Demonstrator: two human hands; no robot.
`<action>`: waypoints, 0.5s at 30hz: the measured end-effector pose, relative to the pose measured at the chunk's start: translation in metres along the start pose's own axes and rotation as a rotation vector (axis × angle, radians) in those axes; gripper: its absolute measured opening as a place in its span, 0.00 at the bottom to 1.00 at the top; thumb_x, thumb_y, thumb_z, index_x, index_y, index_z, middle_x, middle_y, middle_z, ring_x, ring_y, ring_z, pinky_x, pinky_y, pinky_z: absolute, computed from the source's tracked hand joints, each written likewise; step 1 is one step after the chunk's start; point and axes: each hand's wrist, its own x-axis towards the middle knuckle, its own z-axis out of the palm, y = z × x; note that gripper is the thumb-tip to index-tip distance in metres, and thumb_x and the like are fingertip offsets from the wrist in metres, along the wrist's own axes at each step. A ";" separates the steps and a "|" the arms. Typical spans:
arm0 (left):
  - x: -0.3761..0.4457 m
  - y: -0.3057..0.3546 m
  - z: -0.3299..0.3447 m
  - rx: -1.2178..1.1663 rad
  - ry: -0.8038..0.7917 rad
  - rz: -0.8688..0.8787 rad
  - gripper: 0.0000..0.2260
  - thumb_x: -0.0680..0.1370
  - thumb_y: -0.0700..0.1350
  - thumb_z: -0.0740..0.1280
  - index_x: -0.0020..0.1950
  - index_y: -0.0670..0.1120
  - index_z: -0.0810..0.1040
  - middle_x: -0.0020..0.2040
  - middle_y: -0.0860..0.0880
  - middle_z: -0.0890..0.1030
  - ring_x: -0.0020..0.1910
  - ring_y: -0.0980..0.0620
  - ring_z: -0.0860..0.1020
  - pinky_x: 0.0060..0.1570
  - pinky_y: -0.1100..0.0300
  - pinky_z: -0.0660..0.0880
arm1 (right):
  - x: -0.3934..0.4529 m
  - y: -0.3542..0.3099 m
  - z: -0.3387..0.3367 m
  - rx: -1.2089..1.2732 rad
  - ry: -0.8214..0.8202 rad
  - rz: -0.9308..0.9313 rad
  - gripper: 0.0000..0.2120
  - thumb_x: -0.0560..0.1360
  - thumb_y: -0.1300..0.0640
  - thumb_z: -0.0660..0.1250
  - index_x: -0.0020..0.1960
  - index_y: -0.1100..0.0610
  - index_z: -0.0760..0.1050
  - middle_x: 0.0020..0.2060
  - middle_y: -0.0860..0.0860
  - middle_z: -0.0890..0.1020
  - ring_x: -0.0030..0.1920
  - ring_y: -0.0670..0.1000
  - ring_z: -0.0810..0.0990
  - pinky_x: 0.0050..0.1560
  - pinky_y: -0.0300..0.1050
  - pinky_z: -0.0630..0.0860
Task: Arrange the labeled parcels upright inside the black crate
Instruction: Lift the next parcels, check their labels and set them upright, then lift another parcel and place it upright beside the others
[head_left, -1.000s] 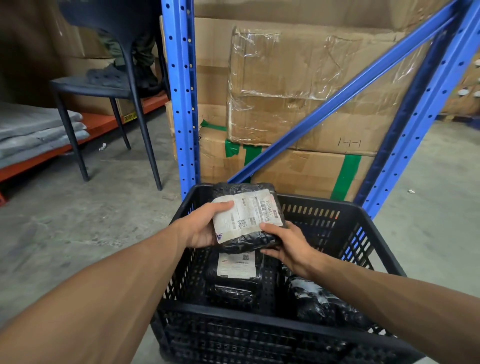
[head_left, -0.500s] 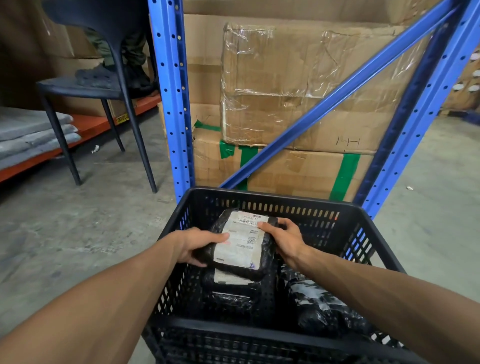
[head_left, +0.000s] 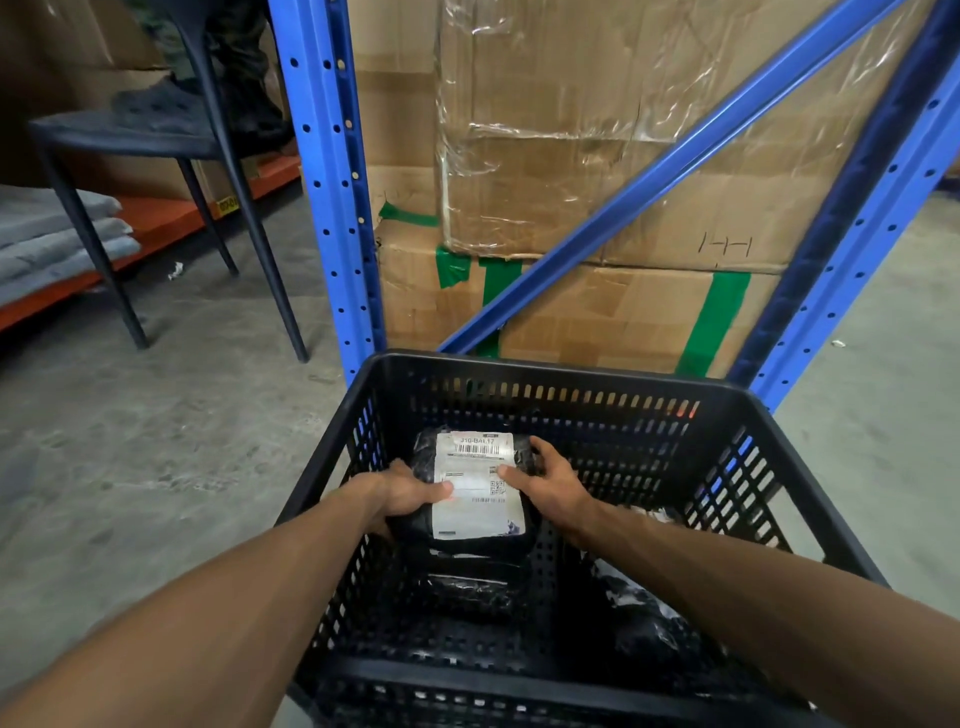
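Note:
A black perforated crate (head_left: 550, 371) stands on the floor in front of me. Inside it, a black parcel with a white label (head_left: 475, 483) leans with its label facing me, in the crate's left half. My left hand (head_left: 408, 493) grips its left edge and my right hand (head_left: 548, 480) grips its right edge, thumbs on the label. Below it, nearer me, a second black parcel (head_left: 467, 587) is partly hidden by the held one. A third black parcel (head_left: 644, 623) lies in the crate's right half, partly covered by my right forearm.
A blue metal rack (head_left: 332, 182) with a diagonal brace stands right behind the crate, filled with taped cardboard boxes (head_left: 571, 156). At the left a black chair (head_left: 156, 140) has someone's shoes on its seat. Folded grey mats (head_left: 52, 234) lie on a low orange shelf.
Both hands have lowered the labeled parcel from above the rim down into the crate, turning its label to face me. It now covers most of the second parcel's label.

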 end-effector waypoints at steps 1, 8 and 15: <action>0.000 0.001 0.000 0.013 0.001 0.003 0.41 0.76 0.55 0.72 0.80 0.44 0.53 0.77 0.43 0.66 0.72 0.40 0.70 0.68 0.40 0.71 | -0.001 0.002 -0.001 -0.037 -0.019 -0.007 0.39 0.77 0.59 0.73 0.81 0.62 0.56 0.71 0.59 0.76 0.69 0.59 0.76 0.72 0.55 0.72; -0.005 0.020 0.010 0.302 0.348 0.221 0.36 0.73 0.54 0.73 0.76 0.46 0.61 0.74 0.41 0.65 0.72 0.40 0.67 0.71 0.46 0.66 | -0.009 -0.005 -0.030 -0.306 -0.052 -0.042 0.39 0.77 0.43 0.69 0.80 0.55 0.55 0.62 0.58 0.77 0.62 0.56 0.78 0.61 0.49 0.76; -0.028 0.069 0.059 0.491 0.279 0.584 0.09 0.75 0.48 0.72 0.53 0.49 0.77 0.53 0.46 0.79 0.51 0.48 0.77 0.55 0.52 0.77 | -0.027 -0.024 -0.092 -0.572 0.035 -0.097 0.05 0.81 0.62 0.63 0.51 0.54 0.75 0.37 0.53 0.80 0.36 0.50 0.77 0.41 0.47 0.76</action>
